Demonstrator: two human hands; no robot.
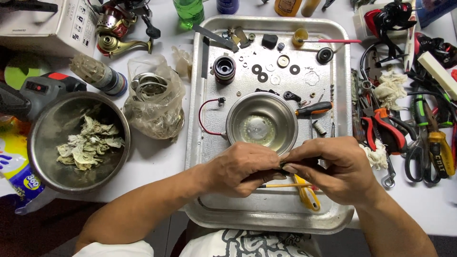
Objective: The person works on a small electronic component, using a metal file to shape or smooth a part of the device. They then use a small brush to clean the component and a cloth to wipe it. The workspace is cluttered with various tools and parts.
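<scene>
Small repair workbench, likely a fishing-reel workshop. White table (162,162) crowded edge to edge. Metal tray (340,71) at centre holds loose washers (257,69), a dark spool (224,68), a screwdriver (314,110) and a small steel bowl (262,123). Along the table's right edge: pliers (385,128), scissors (419,159), more hand tools. Far-left corner: a spinning reel (116,28) and a cardboard box (43,24). Left edge: a big bowl of soiled rags (78,140).
</scene>
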